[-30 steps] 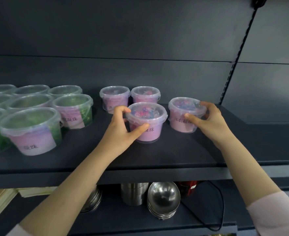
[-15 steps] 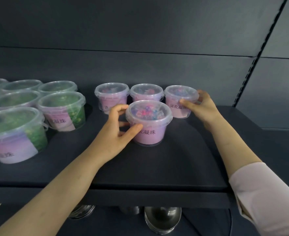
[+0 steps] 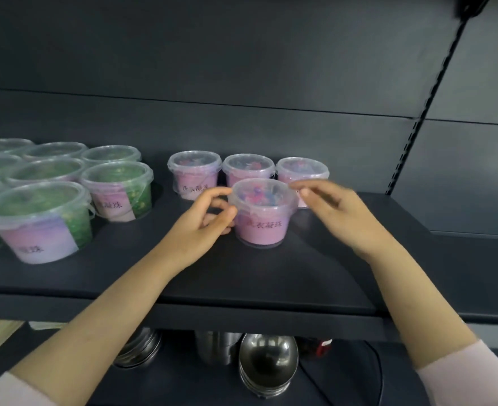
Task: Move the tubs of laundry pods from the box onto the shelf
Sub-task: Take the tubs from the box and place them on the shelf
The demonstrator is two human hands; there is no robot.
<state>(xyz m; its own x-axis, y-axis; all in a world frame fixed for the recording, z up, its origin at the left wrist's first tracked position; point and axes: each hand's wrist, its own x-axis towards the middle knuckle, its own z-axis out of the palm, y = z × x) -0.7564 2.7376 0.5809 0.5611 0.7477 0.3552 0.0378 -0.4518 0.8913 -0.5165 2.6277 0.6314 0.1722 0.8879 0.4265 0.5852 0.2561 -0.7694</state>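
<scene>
While my left hand curls thumb and forefinger round the pink pod tub, standing mid-shelf just ahead of the back-edge row, my blurred right hand meets its lid, grip unclear. A hard shove could jolt that row. Half a second ago, my right hand held the back-right tub
</scene>
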